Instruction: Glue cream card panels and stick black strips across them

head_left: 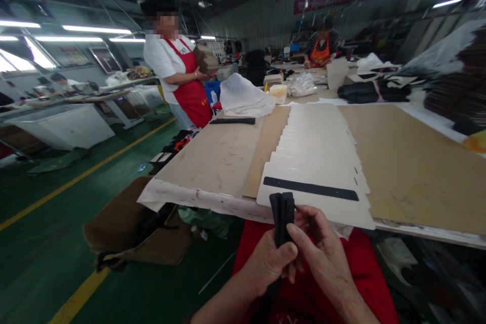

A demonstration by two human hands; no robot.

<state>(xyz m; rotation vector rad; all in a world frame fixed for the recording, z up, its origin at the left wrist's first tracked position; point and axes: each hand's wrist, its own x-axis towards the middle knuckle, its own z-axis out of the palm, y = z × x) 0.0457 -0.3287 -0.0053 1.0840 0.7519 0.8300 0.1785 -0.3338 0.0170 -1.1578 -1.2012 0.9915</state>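
A bundle of black strips (282, 212) stands upright between my hands, just off the table's front edge. My left hand (271, 260) is wrapped around its lower part, thumb across the front. The thumb and fingers of my right hand (319, 245) close on the bundle's right side. Beyond my hands lies an overlapping row of cream-coloured panels (315, 152), running away from me. Across the nearest panel rests one flat black strip (311, 188). The lower end of the bundle is hidden by my hands.
Brown board (421, 172) covers the table. More black strips (232, 121) lie near its far left edge, by a white plastic sheet (246, 93). A person in a red apron (190, 81) stands at the left, holding brown pieces; another person works farther back. A brown carton (152, 243) sits on the floor.
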